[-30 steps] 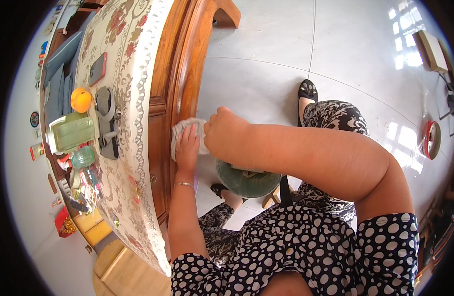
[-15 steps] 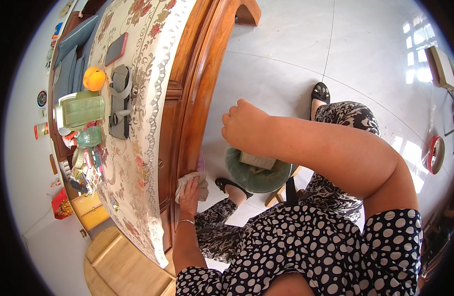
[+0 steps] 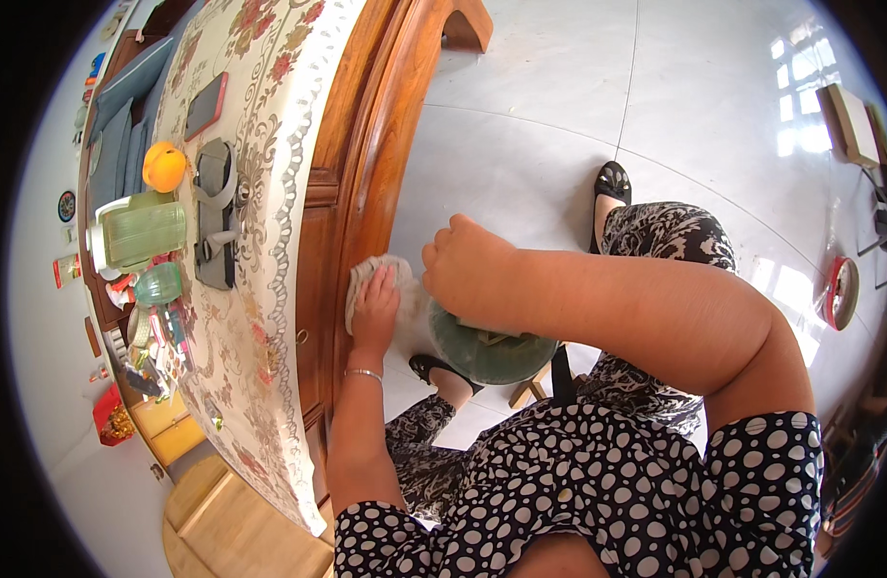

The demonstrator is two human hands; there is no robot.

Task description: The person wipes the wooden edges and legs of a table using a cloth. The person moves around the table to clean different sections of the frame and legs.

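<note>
My left hand point(image 3: 374, 313) presses a pale cloth point(image 3: 364, 287) against the reddish-brown wooden side of the table point(image 3: 312, 246), its fingers spread over the fabric. A silver bangle circles that wrist. Knuckles up, my right hand point(image 3: 470, 265) is closed over the far rim of a green bin point(image 3: 492, 356). Anything inside its fingers is hidden. Beneath the right forearm, a little of the light-coloured stuff in the bin shows.
A floral tablecloth point(image 3: 260, 197) covers the table. On it lie a phone point(image 3: 206, 104), a grey strapped object point(image 3: 212, 222), an orange ball-like item point(image 3: 164, 168) and a green jug point(image 3: 145, 234). A wooden stool point(image 3: 222, 520) stands at lower left.
My left hand has slid the cloth forward along the table's wooden side. My right hand has shifted slightly nearer to it, still closed. The view has moved a little.
</note>
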